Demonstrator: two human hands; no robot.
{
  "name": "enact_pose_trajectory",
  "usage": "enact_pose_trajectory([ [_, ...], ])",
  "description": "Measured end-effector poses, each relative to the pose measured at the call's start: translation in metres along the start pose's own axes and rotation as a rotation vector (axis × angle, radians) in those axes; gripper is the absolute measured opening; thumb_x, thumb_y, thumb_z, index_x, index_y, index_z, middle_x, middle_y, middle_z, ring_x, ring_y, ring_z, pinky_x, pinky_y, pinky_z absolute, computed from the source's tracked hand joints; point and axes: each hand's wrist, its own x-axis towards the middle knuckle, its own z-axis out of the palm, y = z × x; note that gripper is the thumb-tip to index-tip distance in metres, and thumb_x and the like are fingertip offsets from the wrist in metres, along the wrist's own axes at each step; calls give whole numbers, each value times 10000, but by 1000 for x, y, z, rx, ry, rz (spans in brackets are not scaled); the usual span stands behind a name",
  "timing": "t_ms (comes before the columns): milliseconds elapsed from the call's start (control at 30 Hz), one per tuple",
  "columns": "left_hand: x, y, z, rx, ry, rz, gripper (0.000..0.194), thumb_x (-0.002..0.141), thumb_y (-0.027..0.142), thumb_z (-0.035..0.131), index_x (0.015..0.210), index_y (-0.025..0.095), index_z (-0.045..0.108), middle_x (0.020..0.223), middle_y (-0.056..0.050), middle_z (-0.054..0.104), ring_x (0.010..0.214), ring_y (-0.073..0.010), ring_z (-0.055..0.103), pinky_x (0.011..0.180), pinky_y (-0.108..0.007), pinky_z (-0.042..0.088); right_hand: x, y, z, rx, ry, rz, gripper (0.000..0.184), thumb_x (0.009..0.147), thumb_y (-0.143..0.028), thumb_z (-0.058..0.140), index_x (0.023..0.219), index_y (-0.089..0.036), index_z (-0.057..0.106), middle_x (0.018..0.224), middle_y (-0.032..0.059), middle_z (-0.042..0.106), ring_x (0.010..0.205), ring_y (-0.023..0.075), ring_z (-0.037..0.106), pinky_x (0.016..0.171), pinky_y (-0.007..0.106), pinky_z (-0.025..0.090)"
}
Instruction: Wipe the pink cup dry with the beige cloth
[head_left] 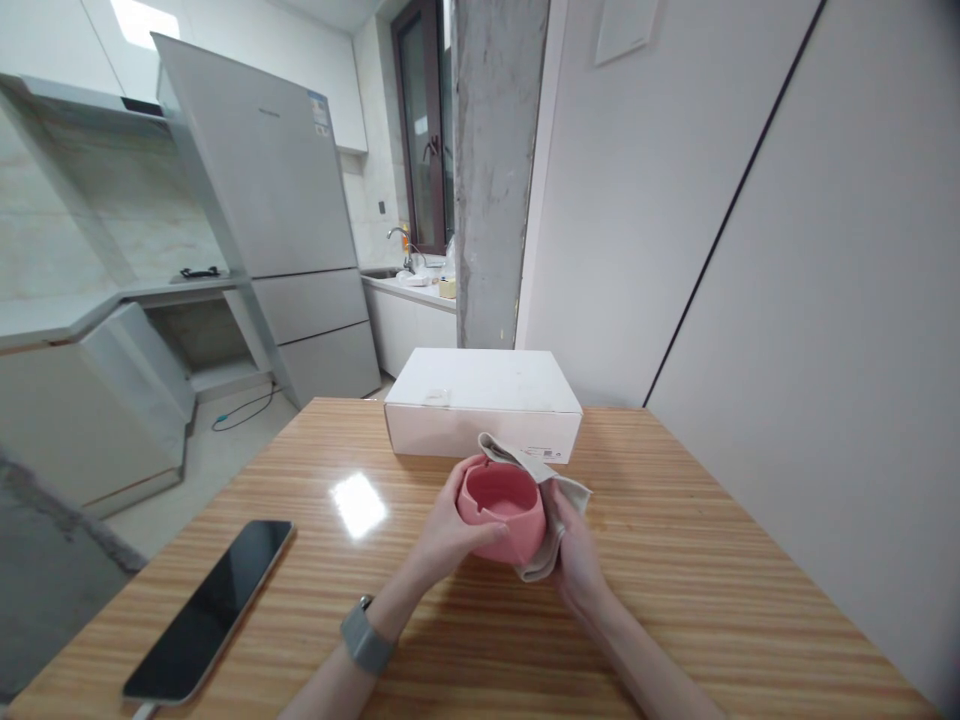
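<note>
A pink ashtray point(517, 535), deep and round with a notch in its rim, is tilted toward me above the table. My left hand point(450, 525) grips it from the left, thumb across the near side and fingers round the far side. On the right, my right hand point(574, 545) holds a folded grey-beige cloth point(551, 545) against the ashtray's outer wall. Part of the cloth sticks up behind the rim. The fingertips of my right hand are hidden behind the cloth.
Behind my hands a white box point(484, 385) lies on the wooden table point(675, 600). A black-screened phone point(214, 610) with a cable lies at the left. A wall point(750, 300) runs along the right side; a fridge point(277, 200) stands beyond the table.
</note>
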Motion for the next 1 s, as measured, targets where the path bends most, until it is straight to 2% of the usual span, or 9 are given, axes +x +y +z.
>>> enact_pose_trajectory([
  [133, 1, -4, 2, 44, 95, 5, 664, 582, 249, 792, 1179, 193, 506, 1145, -91, 649, 1060, -261, 603, 931, -358, 456, -1, 0, 0, 18, 34, 7, 371, 661, -461, 754, 940, -217, 729, 966, 23, 760, 1063, 271, 637, 925, 389, 513],
  [267, 0, -12, 6, 77, 245, 42, 698, 617, 267, 787, 1217, 198, 438, 1200, -104, 617, 1090, -250, 595, 962, -367, 441, -1, 6, -3, 4, 128, -22, 358, 627, -435, 781, 907, -217, 737, 964, 10, 760, 1105, 257, 617, 960, 362, 490],
  [333, -1, -15, 8, 82, 281, 31, 727, 638, 272, 776, 1259, 204, 406, 1237, -106, 599, 1131, -246, 577, 998, -375, 420, 0, 10, -5, -11, 169, -40, 349, 615, -420, 787, 895, -217, 739, 977, 12, 756, 1112, 254, 611, 952, 354, 495],
  [400, -1, -16, 8, 44, 255, -10, 731, 680, 298, 743, 1312, 203, 388, 1282, -112, 577, 1182, -244, 548, 1033, -379, 393, 2, 11, -8, -25, 192, -65, 345, 626, -416, 776, 908, -221, 736, 987, 11, 754, 1101, 242, 615, 933, 341, 505],
  [467, -2, -16, 9, -15, 179, -57, 769, 688, 312, 739, 1358, 201, 378, 1328, -122, 548, 1215, -254, 523, 1045, -380, 386, 6, 9, -11, -24, 207, -98, 340, 645, -418, 761, 926, -229, 731, 981, 0, 755, 1080, 226, 624, 924, 326, 509],
  [567, -5, -15, 11, -34, 99, -117, 932, 590, 253, 816, 1399, 222, 355, 1380, -143, 491, 1210, -294, 523, 985, -399, 453, 10, 2, -14, -12, 187, -123, 345, 668, -419, 750, 956, -231, 727, 979, -7, 755, 1062, 219, 634, 932, 323, 505],
  [700, -8, -11, 17, 48, 113, -135, 1073, 475, 149, 865, 1409, 234, 342, 1354, -142, 501, 1213, -306, 516, 983, -415, 464, 12, -4, -13, 15, 89, -114, 352, 710, -438, 726, 983, -215, 726, 1008, 10, 750, 1064, 234, 636, 945, 349, 499],
  [833, -8, -7, 20, 81, 143, -109, 1032, 480, 135, 859, 1386, 218, 372, 1272, -117, 570, 1169, -284, 553, 1044, -425, 406, 11, 0, -11, 11, 101, -95, 334, 682, -419, 752, 954, -227, 733, 1004, -2, 752, 1049, 237, 643, 947, 357, 498],
  [1000, -6, -12, 15, 85, 222, -77, 934, 532, 192, 853, 1350, 188, 403, 1288, -148, 568, 1194, -306, 542, 1047, -446, 398, 7, 11, -17, -60, 135, -80, 345, 666, -431, 761, 956, -245, 734, 1015, -8, 750, 1121, 232, 606, 1006, 347, 449],
])
